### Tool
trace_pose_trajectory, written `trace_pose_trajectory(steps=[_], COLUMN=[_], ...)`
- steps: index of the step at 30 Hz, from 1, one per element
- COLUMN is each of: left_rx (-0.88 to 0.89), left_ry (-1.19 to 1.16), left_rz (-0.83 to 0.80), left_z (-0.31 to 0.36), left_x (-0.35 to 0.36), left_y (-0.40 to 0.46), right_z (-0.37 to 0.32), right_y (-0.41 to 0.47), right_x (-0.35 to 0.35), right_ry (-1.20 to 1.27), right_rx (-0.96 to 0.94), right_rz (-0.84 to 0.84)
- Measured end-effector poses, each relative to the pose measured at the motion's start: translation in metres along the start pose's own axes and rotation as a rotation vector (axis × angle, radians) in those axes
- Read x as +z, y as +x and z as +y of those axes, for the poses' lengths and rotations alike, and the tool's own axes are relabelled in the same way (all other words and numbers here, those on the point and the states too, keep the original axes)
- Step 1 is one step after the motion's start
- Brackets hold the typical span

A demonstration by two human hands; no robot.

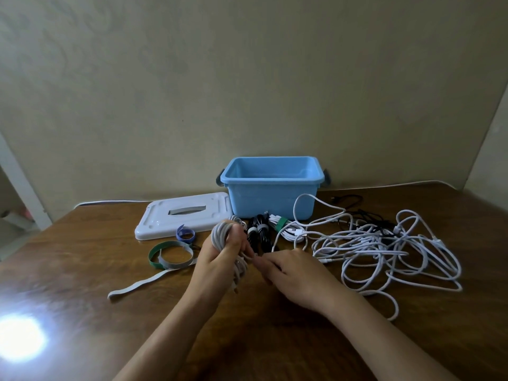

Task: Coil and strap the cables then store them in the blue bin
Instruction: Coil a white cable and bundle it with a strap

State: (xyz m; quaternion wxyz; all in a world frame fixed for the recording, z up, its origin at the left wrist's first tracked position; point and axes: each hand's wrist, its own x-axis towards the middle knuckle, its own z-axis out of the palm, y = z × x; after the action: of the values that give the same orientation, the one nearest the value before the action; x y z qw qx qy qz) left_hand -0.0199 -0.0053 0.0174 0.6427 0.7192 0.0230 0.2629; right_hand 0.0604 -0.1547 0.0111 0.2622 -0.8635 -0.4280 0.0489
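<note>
The left hand (220,257) is wrapped around a bunch of looped grey cable (223,234), with the loops standing up past the fingers. The right hand (288,273) is right beside it, and its fingertips pinch the end of that same cable near the left hand. Both hands are held just above the brown counter (275,347).

Just behind the hands lie a black cable bundle (257,231) with a grey band and a white cable bundle (286,229) with a green band. Both bundles sit on the counter in front of the blue bin (270,185), not in it. The bin is open and stands at the back by the wall.

To the right is a big messy pile of white cables (384,248), with some black cable (354,204) behind it.

To the left lie a green strap (154,254) curled in a ring, a grey strap (132,287) stretched out, and a small blue strap (185,233). The white lid (176,218) lies flat beside the bin.
</note>
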Motion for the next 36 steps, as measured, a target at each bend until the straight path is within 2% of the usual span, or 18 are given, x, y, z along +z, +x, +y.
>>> trace_pose_trajectory(steps=[4, 9, 15, 18, 20, 27, 31, 34, 36], left_rx=[-0.059, -0.123, -0.042, 0.026, 0.003, -0.071, -0.084, -0.062, -0.030], left_ry=[-0.262, -0.358, -0.603, -0.534, -0.489, -0.198, -0.011, 0.129, 0.219], left_rz=[0.083, 0.119, 0.170, 0.230, 0.261, 0.161, 0.112, 0.055, 0.044], left_z=[0.004, 0.006, 0.022, 0.028, 0.025, 0.009, 0.004, 0.001, -0.002], left_x=[-0.002, -0.005, -0.028, -0.049, -0.055, -0.045, -0.028, -0.021, -0.021], left_y=[0.003, 0.003, 0.011, 0.017, 0.018, 0.011, 0.004, 0.004, 0.005], right_z=[0.004, 0.014, 0.030, 0.042, 0.047, 0.023, 0.012, 0.008, 0.006], right_y=[0.001, 0.003, 0.005, 0.005, 0.004, 0.002, -0.001, -0.002, -0.002], right_x=[-0.004, -0.006, -0.018, -0.027, -0.030, -0.024, -0.025, -0.027, -0.026], right_ry=[-0.034, -0.084, -0.057, -0.067, -0.083, 0.093, 0.156, 0.096, -0.021], right_rx=[-0.001, 0.008, 0.122, 0.190, 0.199, 0.050, 0.023, 0.013, -0.007], right_rz=[-0.030, -0.114, -0.097, -0.038, -0.008, -0.037, -0.138, -0.191, -0.165])
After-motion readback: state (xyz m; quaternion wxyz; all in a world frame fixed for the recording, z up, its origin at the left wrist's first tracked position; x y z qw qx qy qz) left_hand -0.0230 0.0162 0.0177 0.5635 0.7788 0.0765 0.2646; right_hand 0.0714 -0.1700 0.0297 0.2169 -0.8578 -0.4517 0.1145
